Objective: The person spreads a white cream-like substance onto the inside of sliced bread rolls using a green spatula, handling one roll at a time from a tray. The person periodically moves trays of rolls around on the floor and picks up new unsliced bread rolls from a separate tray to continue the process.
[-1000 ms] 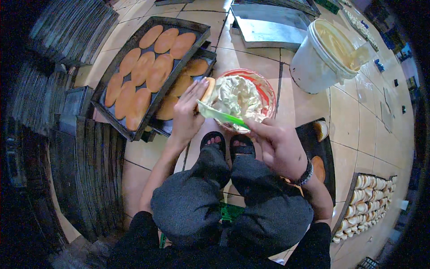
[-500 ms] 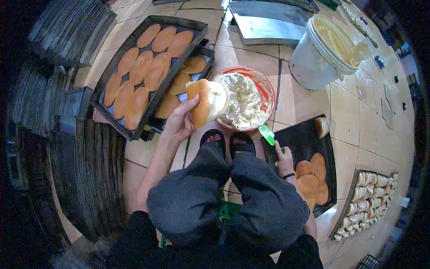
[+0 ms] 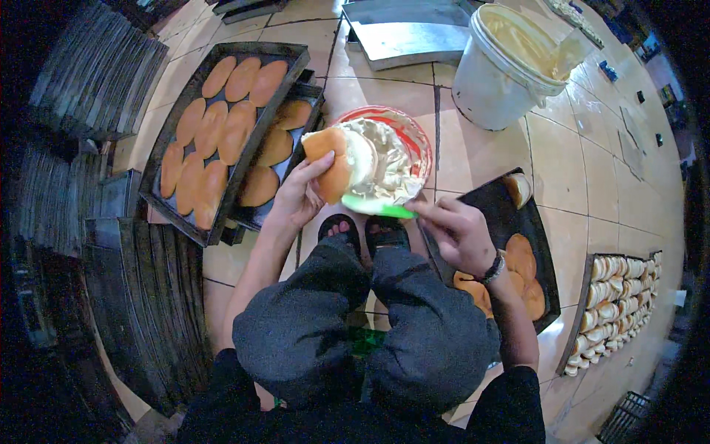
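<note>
My left hand (image 3: 299, 196) grips a split bun (image 3: 333, 174), golden crust toward me, with white cream on its cut face. It hangs over the left side of a red bowl (image 3: 424, 144) of whipped cream (image 3: 399, 174). My right hand (image 3: 462, 233) is closed round the handle of a green spatula (image 3: 396, 212). The spatula's cream-smeared blade reaches left, just below the bun; whether they touch I cannot tell. Beneath my right hand lies a dark tray (image 3: 481, 203), holding several brown buns (image 3: 521, 259) and one cream-edged bun (image 3: 519, 190) at its far corner.
On the left, a dark tray (image 3: 260, 140) of oval buns overlaps another tray (image 3: 316, 111). Stacked trays (image 3: 100, 70) and upright trays (image 3: 148, 311) line the far left. A white bucket (image 3: 484, 81) and metal pan (image 3: 407, 44) stand beyond the bowl. Filled buns (image 3: 617, 303) sit at right.
My right hand has swung up and left from over the right tray, bringing the spatula beside the bun. My left hand still holds the bun over the bowl's edge. The view has shifted slightly.
</note>
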